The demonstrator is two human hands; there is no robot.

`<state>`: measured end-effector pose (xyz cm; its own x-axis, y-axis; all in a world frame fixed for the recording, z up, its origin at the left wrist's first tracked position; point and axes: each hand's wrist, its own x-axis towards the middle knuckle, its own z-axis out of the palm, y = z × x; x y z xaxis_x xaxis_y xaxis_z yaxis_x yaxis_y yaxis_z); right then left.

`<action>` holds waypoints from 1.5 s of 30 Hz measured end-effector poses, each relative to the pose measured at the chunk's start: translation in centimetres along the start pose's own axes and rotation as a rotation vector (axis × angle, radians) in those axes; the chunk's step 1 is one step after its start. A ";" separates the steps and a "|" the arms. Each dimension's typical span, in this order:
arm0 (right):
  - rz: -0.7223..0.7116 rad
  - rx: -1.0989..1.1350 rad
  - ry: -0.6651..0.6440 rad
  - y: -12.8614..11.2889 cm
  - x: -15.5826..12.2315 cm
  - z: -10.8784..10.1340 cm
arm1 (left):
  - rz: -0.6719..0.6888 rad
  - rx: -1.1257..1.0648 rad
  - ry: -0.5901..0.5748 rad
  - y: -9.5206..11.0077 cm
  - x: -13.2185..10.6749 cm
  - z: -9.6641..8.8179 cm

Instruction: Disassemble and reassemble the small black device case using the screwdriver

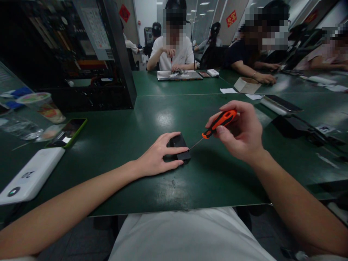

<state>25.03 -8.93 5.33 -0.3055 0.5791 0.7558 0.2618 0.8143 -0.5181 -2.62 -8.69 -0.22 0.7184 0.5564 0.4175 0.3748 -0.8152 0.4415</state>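
Observation:
A small black box-shaped device [179, 140] lies on the green tabletop [152, 195] in front of me. My left hand [160, 154] rests over it with fingers spread, pressing it against the table; its kind does not show. An orange-and-black screwdriver [219, 124] is gripped by its handle in my right hand [241, 132]. The thin shaft slants down to the left, and its tip meets the right side of the black device, close to my left fingertips. Whether the tip sits in a screw or a seam I cannot make out.
An open black computer case [125, 72] stands at the back left. Left of me are a plastic cup [40, 105], a green-edged phone [73, 130] and a white power bank [35, 174]. Black parts with cables [290, 127] lie right. Across the table, a person in white [174, 50] works on a flat device.

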 end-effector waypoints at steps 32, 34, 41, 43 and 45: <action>-0.044 -0.119 0.209 -0.3 0.5 0.0 | 0.003 -0.004 -0.039 -0.4 -0.1 -0.3; -0.058 -0.166 0.220 -0.4 0.6 0.1 | 0.009 -0.001 -0.040 -0.4 -0.1 -0.4; -0.012 -0.010 0.169 0.3 0.0 0.4 | 0.009 0.000 -0.048 -0.4 -0.1 -0.5; -0.057 -0.042 0.194 0.3 0.1 0.4 | 0.019 -0.001 -0.047 -0.4 0.0 -0.5; -0.096 -0.109 0.232 0.1 0.2 0.4 | 0.028 0.006 -0.047 -0.4 0.0 -0.5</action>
<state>24.64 -8.69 5.28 -0.1186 0.4647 0.8775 0.3431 0.8485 -0.4030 -3.08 -8.29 -0.04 0.7553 0.5256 0.3915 0.3577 -0.8311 0.4257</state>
